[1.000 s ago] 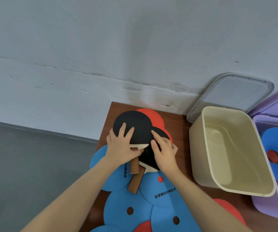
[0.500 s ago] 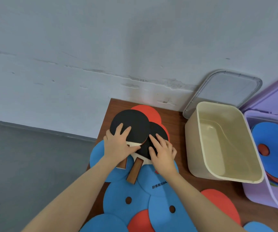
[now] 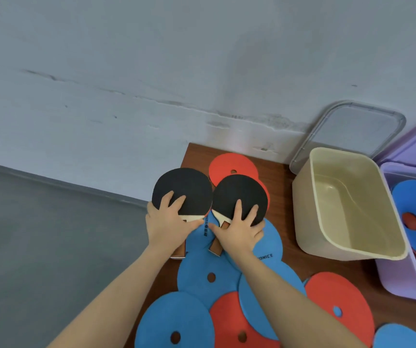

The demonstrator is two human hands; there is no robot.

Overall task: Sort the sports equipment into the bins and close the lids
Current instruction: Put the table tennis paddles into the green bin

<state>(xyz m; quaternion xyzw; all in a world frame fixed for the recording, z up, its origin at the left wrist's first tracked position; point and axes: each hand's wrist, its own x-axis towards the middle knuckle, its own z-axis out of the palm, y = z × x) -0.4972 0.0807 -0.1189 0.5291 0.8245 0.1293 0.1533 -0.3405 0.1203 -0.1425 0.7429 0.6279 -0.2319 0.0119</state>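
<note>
Two black-faced table tennis paddles lie side by side over flat discs on a brown table [image 3: 287,257]. My left hand [image 3: 170,222] grips the left paddle [image 3: 183,189] at the neck, fingers spread on its black face, thumb under the blade. My right hand [image 3: 239,228] grips the right paddle [image 3: 239,194] the same way; its wooden handle [image 3: 215,247] pokes out below. A cream bin [image 3: 347,209] stands open and empty to the right. A purple bin [image 3: 412,237] beside it holds blue and red discs.
Several blue discs [image 3: 209,275] and red discs [image 3: 337,305] cover the near table; one red disc [image 3: 232,167] lies behind the paddles. A clear lid [image 3: 352,129] leans on the wall behind the cream bin. The table's left edge drops to grey floor [image 3: 38,247].
The two paddles, overlapping a second ago, have been drawn apart: the left one went left, the right one right. Each hand now holds its own paddle. The red disc behind is uncovered.
</note>
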